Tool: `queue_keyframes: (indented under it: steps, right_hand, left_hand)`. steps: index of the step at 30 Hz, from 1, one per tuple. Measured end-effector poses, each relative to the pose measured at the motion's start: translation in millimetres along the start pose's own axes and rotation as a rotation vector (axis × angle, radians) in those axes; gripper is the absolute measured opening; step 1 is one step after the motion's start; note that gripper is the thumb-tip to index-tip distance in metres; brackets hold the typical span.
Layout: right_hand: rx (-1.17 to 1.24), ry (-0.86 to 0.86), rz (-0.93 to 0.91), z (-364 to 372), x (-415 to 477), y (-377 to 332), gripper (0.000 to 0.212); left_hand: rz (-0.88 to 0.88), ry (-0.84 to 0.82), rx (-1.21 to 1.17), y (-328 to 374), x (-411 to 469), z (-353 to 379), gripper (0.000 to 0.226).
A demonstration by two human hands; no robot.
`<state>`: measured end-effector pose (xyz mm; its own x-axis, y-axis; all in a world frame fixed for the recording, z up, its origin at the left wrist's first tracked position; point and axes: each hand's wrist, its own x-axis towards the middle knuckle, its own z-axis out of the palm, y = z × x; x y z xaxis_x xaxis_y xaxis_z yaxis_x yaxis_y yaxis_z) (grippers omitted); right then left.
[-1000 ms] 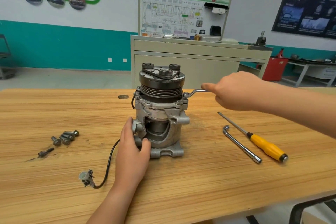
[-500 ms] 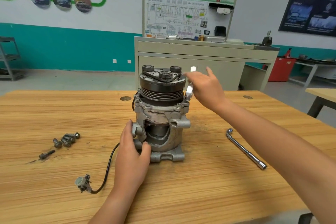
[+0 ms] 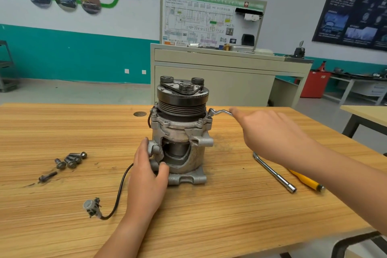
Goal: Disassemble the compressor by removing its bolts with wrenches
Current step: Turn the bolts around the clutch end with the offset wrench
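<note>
The upright grey cast-metal compressor [image 3: 182, 132], black ribbed pulley on top, stands mid-bench on the pale striped wooden bench [image 3: 230, 216]. The left hand [image 3: 146, 180] holds it at about 7 o'clock of the base, thumb and fingers wrapped round a lower lug to brace the body.

What the next pull turns on is up at the flange. The slim silver bent-handled wrench [image 3: 219, 112] sits on a flange bolt [image 3: 210, 115] at 3 o'clock of the housing, and its long axis runs almost level out toward 3 o'clock. The right hand [image 3: 270, 132] is the nearer one by far. Its grip looks closed over the far end of the handle, forefinger laid along it, though the back of the hand hides the curled fingers and the view is a little blurred. From that hand the bolt lies at 9 o'clock.

Counting: two wrenches, one in hand and one chrome L-shaped socket wrench [image 3: 274, 172] lying at 4 o'clock, beside one yellow-handled screwdriver [image 3: 305, 180]. At 8 o'clock lie the dark steel loose bolts [image 3: 71, 160]: four bunched, I think, and a fifth apart. One black cable [image 3: 119, 192] trails to a grey plug. How many bolts remain in the flange I cannot count.
</note>
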<state>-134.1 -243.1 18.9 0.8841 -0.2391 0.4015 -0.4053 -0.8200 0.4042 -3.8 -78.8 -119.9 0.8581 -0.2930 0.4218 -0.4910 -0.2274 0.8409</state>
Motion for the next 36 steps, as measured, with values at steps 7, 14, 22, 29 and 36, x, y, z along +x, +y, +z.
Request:
queue_keyframes:
  steps: [7, 14, 22, 29, 36]
  right_hand:
    - [-0.297, -0.136, -0.135, -18.7, 5.1, -25.3, 0.066]
    - [-0.364, -0.125, -0.203, -10.9, 6.1, -8.5, 0.067]
    - [-0.348, -0.017, -0.248, 8.2, 20.2, 12.0, 0.048]
    - [-0.202, 0.164, -0.308, 25.3, 47.8, 43.9, 0.043]
    - [0.116, 0.545, -0.226, 63.5, 90.6, 1.2, 0.024]
  left_hand:
    - [0.005, 0.001, 0.003, -0.1, 0.0, -0.1, 0.069]
    - [0.006, 0.006, 0.001, 1.0, -0.4, 0.2, 0.069]
    - [-0.007, -0.005, -0.011, 0.0, -0.7, 0.3, 0.069]
    - [-0.007, -0.002, 0.000, -1.2, 0.2, 0.8, 0.070]
    - [-0.004, -0.015, 0.024, 0.3, -0.8, -2.2, 0.070]
